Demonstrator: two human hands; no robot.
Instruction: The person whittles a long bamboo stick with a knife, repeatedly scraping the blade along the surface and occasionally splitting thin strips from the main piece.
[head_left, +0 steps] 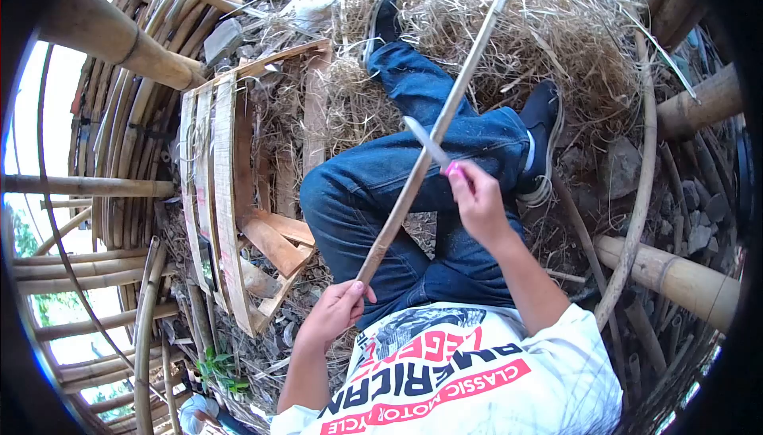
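A long, narrow bamboo strip (407, 197) slants across my lap, from near my waist up past my knees. Its lower end is gripped in my left hand (343, 308), fingers wrapped round it and thumb on top. My right hand (477, 201) is closed on the pink handle of a knife (427, 143). The knife's pale blade crosses the strip around its middle, pointing up and left. Both of my legs, in blue jeans (358, 189), are bent beneath the strip.
A wooden slat crate (226, 189) stands on its side at my left. Dry straw and shavings (509, 30) cover the ground around my shoes. Bamboo poles (95, 187) frame the left, and another thick pole (675, 280) juts in from the right near some stones (699, 236).
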